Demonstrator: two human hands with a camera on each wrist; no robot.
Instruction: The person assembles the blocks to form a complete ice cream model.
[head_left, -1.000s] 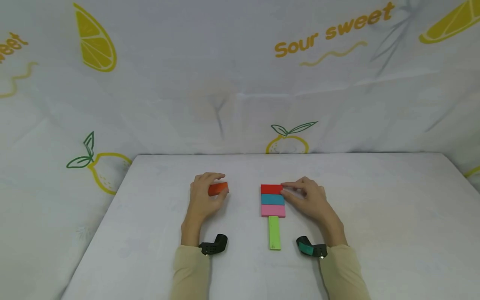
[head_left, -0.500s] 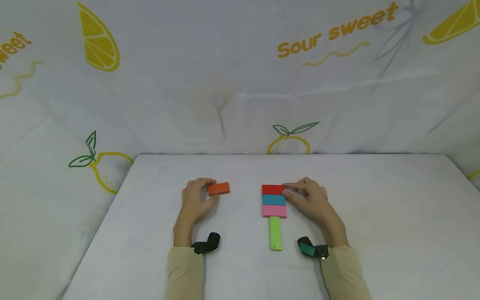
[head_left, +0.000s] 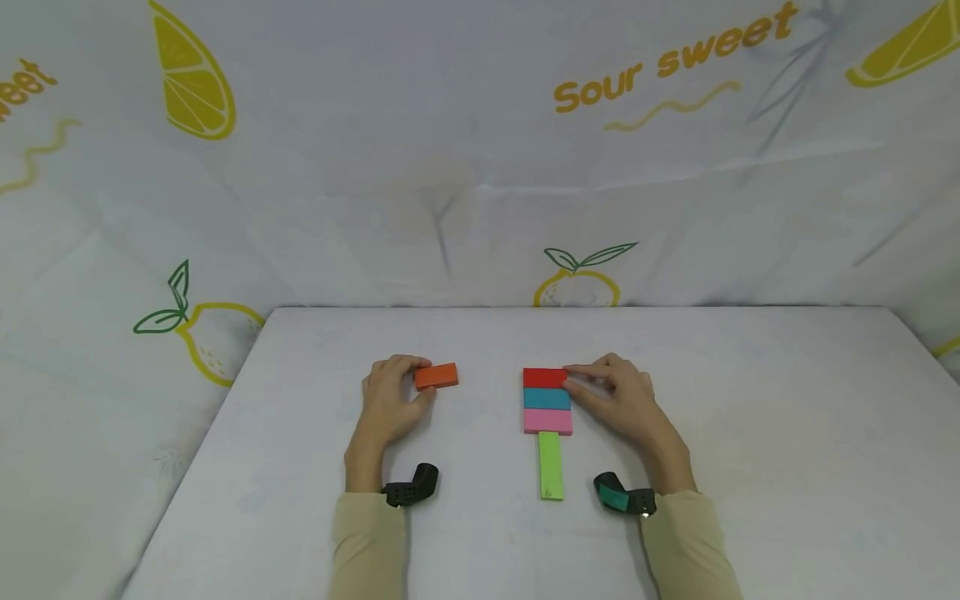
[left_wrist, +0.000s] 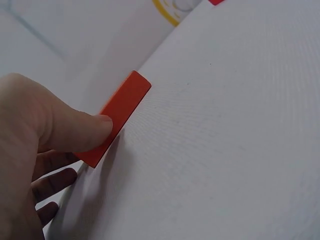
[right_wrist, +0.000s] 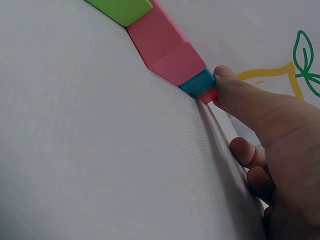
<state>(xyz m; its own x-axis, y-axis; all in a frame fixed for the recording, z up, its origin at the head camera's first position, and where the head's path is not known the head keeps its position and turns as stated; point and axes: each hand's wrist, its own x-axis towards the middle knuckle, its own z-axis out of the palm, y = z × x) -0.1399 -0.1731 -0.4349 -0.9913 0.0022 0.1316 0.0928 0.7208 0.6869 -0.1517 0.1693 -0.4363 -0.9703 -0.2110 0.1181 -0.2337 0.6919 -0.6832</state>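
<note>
An orange block [head_left: 437,376] lies slightly slanted at the left middle of the table. My left hand [head_left: 390,396] pinches its left end, the thumb on the near face [left_wrist: 102,131] and fingers behind it. To the right a red block [head_left: 544,378], a blue block [head_left: 547,399] and a pink block [head_left: 547,421] lie stacked front to back, edges touching. A green block [head_left: 551,467] runs lengthwise toward me from the pink one. My right hand [head_left: 618,396] holds the red block's right end between thumb and index finger; in the right wrist view the thumb hides much of it.
A white cloth covers the table [head_left: 787,433]. Behind it hangs a white backdrop [head_left: 337,167] printed with lemons and lettering. A dark device is strapped to each wrist, the left one [head_left: 412,487] and the right one [head_left: 624,494].
My left hand has drawn back leftward along the orange block, from round its middle to its left end. The right hand and the other blocks stay put.
</note>
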